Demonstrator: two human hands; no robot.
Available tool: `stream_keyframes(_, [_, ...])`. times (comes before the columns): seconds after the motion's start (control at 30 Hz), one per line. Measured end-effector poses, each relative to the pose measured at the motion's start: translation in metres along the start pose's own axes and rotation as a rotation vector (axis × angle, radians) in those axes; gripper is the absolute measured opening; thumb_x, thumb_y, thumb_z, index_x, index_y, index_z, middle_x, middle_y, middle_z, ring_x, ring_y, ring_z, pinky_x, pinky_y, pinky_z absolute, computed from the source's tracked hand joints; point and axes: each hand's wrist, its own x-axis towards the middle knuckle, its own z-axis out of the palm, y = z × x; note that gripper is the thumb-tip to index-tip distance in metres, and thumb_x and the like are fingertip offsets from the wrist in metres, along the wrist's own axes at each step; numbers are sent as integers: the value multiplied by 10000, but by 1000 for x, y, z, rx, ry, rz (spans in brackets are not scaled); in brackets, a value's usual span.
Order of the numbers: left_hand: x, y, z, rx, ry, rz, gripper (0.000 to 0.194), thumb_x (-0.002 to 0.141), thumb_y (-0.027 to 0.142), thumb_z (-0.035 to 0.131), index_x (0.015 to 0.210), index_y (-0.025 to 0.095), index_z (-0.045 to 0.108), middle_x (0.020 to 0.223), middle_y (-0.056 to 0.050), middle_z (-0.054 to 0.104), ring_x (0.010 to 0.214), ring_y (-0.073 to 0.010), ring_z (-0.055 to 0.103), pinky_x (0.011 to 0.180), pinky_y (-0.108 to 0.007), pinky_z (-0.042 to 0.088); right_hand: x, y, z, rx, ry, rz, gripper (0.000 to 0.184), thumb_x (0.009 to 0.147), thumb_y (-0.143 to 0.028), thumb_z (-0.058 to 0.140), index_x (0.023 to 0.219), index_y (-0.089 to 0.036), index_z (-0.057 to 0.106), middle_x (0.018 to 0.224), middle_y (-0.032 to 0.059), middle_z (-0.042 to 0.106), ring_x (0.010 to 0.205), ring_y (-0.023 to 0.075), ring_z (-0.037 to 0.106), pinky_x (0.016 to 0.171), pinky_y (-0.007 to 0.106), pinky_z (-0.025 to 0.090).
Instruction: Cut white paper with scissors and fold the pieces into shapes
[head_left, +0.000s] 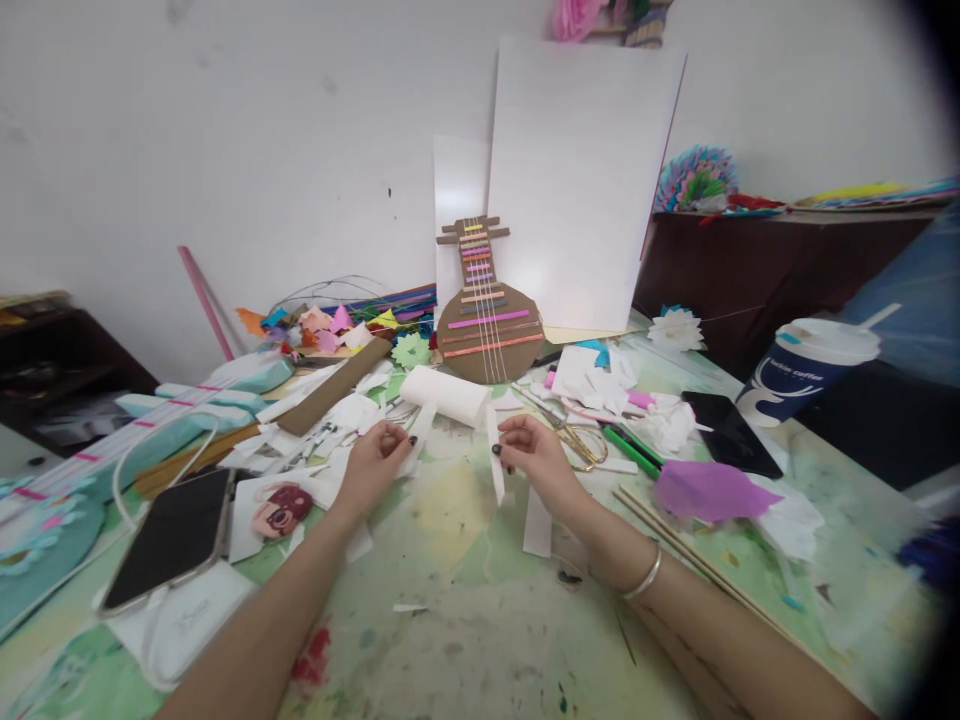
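My left hand, closed in a pinch, holds a narrow white paper strip that slants up towards a white paper roll. Opposite it, my right hand pinches another white paper strip, which hangs almost upright by the roll's right end. Whether either strip is joined to the roll I cannot tell. Below my right wrist lies a loose white paper piece. Gold-handled scissors rest just right of that hand. Behind the roll stands a cardboard lute with coloured bars and white strings.
Paper scraps are strewn across the paint-stained table. At left lie a phone with a cable and a white power bank. A second phone, a paper cup, a green pen and thin sticks are at right.
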Motion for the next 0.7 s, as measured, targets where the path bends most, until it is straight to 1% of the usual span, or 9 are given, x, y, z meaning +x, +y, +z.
stream_keyframes(0.07, [-11,14,7,-335,-111,-107,337,699,457,612,812,206,418,665,-5,662,620,-180,619,550,-245,428,-5,-5,6,106,-49,74,294,607,-196,673,861,-165,528,643,-28,580,530,90,529,508,212,398])
stream_keyframes(0.1, [-16,20,12,-430,-149,-137,377,678,464,644,826,209,408,669,-10,672,629,-188,631,556,-250,438,-8,-6,9,137,-66,100,286,606,-204,681,849,-157,538,642,-20,589,543,94,543,519,214,408])
stream_keyframes(0.17, [-26,30,20,-512,-209,-164,428,655,462,679,883,202,427,707,-26,690,648,-194,647,570,-253,451,-13,-7,14,151,-83,123,245,610,-225,691,797,-145,554,624,-10,597,552,96,553,535,216,423])
stream_keyframes(0.27, [-36,35,31,-481,-257,-173,441,657,455,681,934,174,482,707,-33,693,614,-180,640,527,-223,433,-16,-5,18,123,-80,121,211,608,-240,699,730,-139,559,599,-6,601,542,91,551,541,214,439])
stream_keyframes(0.33, [-40,34,35,-433,-255,-138,397,696,444,651,937,162,509,712,-34,692,623,-170,637,524,-213,430,-16,-4,18,123,-71,140,212,607,-251,701,716,-140,557,589,-6,604,535,92,555,538,216,449])
stream_keyframes(0.47, [-43,28,41,-371,-249,-50,348,769,430,584,970,150,535,786,-54,696,682,-175,647,579,-236,467,-17,-2,19,150,-76,216,237,603,-284,707,710,-139,553,594,3,621,537,107,586,540,229,472])
stream_keyframes(0.57, [-45,29,43,-353,-247,-36,354,776,429,576,982,141,562,809,-65,703,691,-185,656,581,-241,481,-18,-1,21,143,-68,251,253,582,-283,724,678,-140,538,585,-2,620,528,107,595,535,225,481])
stream_keyframes(0.7, [-50,32,46,-332,-223,-5,313,780,382,579,980,141,592,839,-70,710,730,-189,667,600,-228,496,-20,-1,23,127,-66,261,262,589,-294,724,673,-141,529,562,-7,616,510,106,596,529,222,486])
